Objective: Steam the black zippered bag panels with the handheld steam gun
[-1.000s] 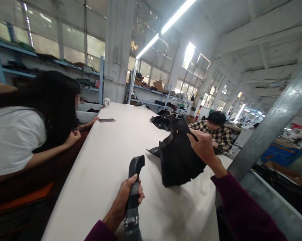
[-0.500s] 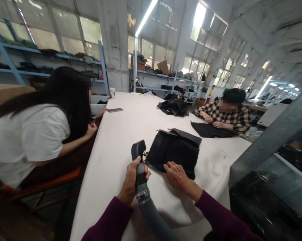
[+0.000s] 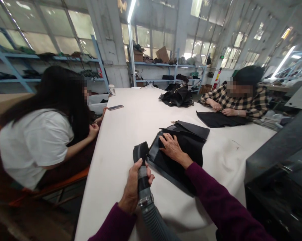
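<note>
My left hand is wrapped round the grey and black handle of a vacuum hose nozzle. A metal clamp joins the handle to a ribbed grey hose that runs down toward me. The nozzle's black head is close to the left edge of a black bag lying on the white-covered table. My right hand rests on the bag's dark fabric with fingers spread. A black flap lies along the bag's far side, with small gold-coloured metal near it.
A pile of black pieces lies farther back on the table. At the right, a person in a checked shirt handles black cloth. Another person sits at the left, near a phone. A grey metal post stands close on the right.
My right hand has moved from the bag's near edge up onto its fabric, and the near part of the bag now spreads farther toward me. The view has shifted slightly.
</note>
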`<state>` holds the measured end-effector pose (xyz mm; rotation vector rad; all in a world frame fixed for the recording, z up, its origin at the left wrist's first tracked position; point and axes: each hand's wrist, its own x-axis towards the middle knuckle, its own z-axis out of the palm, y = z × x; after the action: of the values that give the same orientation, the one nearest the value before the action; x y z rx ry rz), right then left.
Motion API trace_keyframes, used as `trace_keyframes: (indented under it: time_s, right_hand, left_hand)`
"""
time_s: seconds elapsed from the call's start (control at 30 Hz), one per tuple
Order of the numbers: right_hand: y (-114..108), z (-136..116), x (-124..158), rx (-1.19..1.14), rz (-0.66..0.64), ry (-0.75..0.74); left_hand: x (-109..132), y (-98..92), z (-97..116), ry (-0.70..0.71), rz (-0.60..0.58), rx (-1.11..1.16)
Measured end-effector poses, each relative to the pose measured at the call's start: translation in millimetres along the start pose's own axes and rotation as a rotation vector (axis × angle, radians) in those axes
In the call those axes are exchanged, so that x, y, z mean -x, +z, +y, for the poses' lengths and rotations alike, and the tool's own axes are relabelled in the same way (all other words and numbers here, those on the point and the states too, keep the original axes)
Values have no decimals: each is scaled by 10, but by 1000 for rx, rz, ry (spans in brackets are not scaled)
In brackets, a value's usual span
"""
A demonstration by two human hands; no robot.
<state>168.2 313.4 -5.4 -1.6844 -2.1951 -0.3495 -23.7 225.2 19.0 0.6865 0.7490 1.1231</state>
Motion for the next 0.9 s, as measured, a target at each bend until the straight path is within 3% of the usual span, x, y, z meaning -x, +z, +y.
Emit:
trace_keyframes:
  time_s: [0.13, 0.23, 0.4, 0.53, 0.73, 0.9]
  right_hand:
    - [360, -44, -57, 0, 41, 73]
    - [490, -23, -45, -1, 58, 133]
    - [497, 20, -42, 22, 89, 233]
    - [471, -16, -14, 24, 95, 221]
    - [475, 1, 17, -37, 46, 204]
    - [471, 58, -1, -93, 29, 211]
  left_hand:
    - [21, 50, 8, -57, 59, -20]
    - [27, 79, -25, -91, 82, -18]
    - [10, 63, -112, -167, 82, -25]
    - [-42, 17, -158, -180, 101, -42]
    - [-70, 6, -121, -118, 113, -50]
    - [29, 87, -64, -86, 42, -70]
